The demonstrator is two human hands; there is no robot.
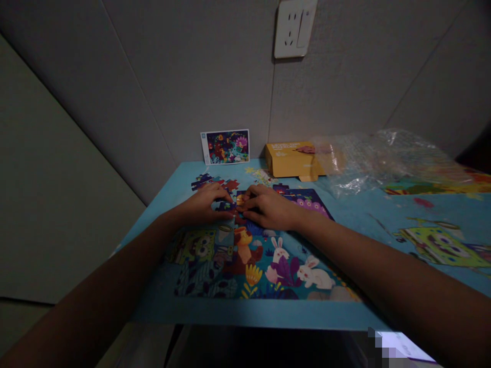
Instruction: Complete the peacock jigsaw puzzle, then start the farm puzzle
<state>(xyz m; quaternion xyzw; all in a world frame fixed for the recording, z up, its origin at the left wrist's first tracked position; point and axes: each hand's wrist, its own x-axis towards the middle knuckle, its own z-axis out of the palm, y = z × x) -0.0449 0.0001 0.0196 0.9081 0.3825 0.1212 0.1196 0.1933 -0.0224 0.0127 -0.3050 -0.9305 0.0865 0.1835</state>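
A partly assembled jigsaw puzzle point(264, 260) lies flat on the table, with white rabbits, flowers and a brown animal in its lower part. My left hand point(209, 204) rests at its upper left, thumb and forefinger around a small dark puzzle piece point(225, 206). Facing it, my right hand point(270, 207) has its fingers bunched on a puzzle piece with a yellow patch point(240, 198); the fingers partly hide that piece. The two hands' fingertips nearly meet. Loose dark and reddish puzzle pieces point(205, 180) lie just beyond my left hand.
A reference picture card point(228, 147) leans on the wall at the back. To its right are a yellow box point(287, 161) and a crumpled clear plastic bag point(376, 158). The blue table point(268, 313) has cartoon prints. A socket point(294, 28) is on the wall.
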